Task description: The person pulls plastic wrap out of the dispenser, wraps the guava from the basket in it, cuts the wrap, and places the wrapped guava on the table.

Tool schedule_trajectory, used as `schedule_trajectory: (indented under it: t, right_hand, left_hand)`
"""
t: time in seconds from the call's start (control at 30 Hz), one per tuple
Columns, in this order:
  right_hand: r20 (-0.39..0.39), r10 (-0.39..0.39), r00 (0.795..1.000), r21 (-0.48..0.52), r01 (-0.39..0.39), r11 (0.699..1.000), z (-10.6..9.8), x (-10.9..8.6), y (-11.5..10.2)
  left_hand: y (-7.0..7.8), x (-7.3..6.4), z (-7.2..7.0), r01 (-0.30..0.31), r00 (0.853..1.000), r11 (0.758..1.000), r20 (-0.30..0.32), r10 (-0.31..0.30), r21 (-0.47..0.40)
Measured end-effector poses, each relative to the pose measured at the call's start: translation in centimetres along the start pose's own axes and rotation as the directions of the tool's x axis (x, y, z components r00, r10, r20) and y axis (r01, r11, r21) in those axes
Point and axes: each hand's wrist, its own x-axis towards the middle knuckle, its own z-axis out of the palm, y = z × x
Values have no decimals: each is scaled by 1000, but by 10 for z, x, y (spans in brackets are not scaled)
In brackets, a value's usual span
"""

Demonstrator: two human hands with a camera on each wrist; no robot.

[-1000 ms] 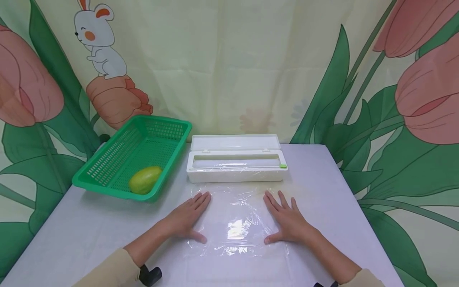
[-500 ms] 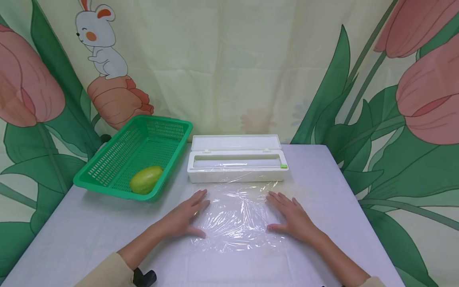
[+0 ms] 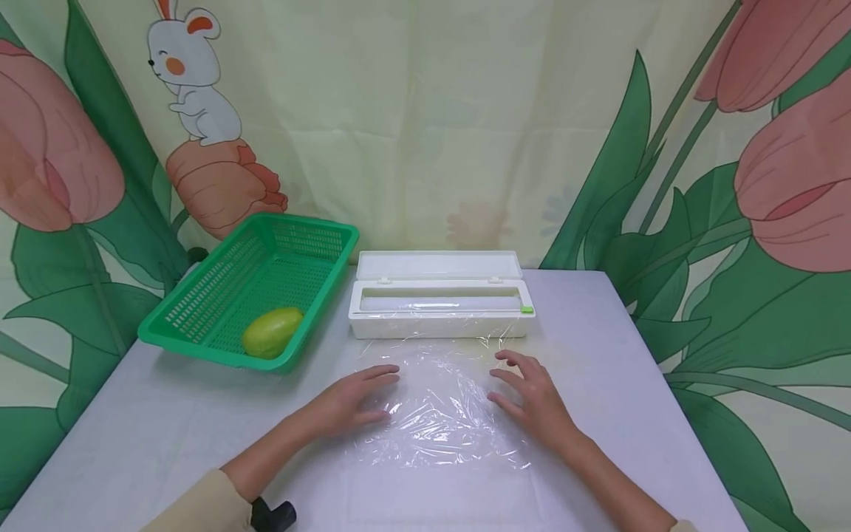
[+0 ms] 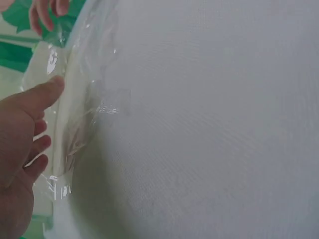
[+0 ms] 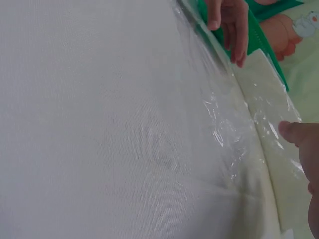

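A sheet of clear plastic wrap lies wrinkled and shiny on the white tabletop, running from the white wrap dispenser box behind it. At the sheet's left side is my left hand, fingers loosely bent and pointing inward. My right hand is at the right side, its fingers spread and slightly bent. Neither hand plainly grips the film; whether the fingertips touch it is hard to tell. In the left wrist view, the film passes close by the left thumb. The right thumb overlaps film in the right wrist view.
A green plastic basket with a yellow-green oblong fruit in it stands at the back left. The dispenser's lid is raised, and a green slider is at its right end. A printed curtain hangs behind the table.
Both hands, earlier flat with spread fingers at the film's sides, have come up and their fingers have bent. The film has become more wrinkled, and its near edge looks less straight.
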Motion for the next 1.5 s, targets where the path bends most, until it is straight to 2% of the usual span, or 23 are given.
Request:
schedule_trajectory:
  t: [0.1,0.17,0.27,0.37,0.5,0.63,0.87,1.07,1.17,1.3,1.37,1.5]
  right_hand:
    - [-17,4,1000,-5,-4,1000,1,0,-3]
    - [10,-9,1000,45,9,999,2,-2,-4]
    - [92,-10,996,128,-2,992,5,-6,-5]
    - [186,41,982,157,-71,985,6,-11,-3]
    - [309,113,944,81,-145,986,4,-15,0]
    - [404,121,907,-23,-123,992,3,-20,4]
    - [510,143,848,-95,-110,989,4,-24,5]
    - [581,189,792,-158,-118,980,3,-24,5]
    - [584,191,789,-173,-109,979,3,-23,5]
    - [560,181,808,-181,-93,979,3,-25,7]
    - [557,190,809,-181,-105,978,3,-27,9]
    - [522,221,824,-116,-188,975,-1,-26,11]
  left_hand:
    - [4,1,2,48,998,999,33,-47,-7]
    - [5,2,3,69,997,998,44,-69,-7]
    - [6,1,6,82,995,997,61,-82,1]
    - [5,1,8,64,995,998,73,-66,21]
    - [3,0,9,23,996,998,79,-27,58]
    - [2,-1,7,-2,994,997,111,-6,72]
    - [-2,-3,7,13,979,990,201,-42,143]
    - [-4,-5,5,-9,969,987,245,-31,162]
    - [-4,-5,3,-22,964,985,265,-24,170]
    - [-5,-6,1,-11,961,990,275,-29,142]
    - [-6,-7,2,-10,967,993,254,-21,119]
    - [-6,-8,2,-25,985,998,172,14,60]
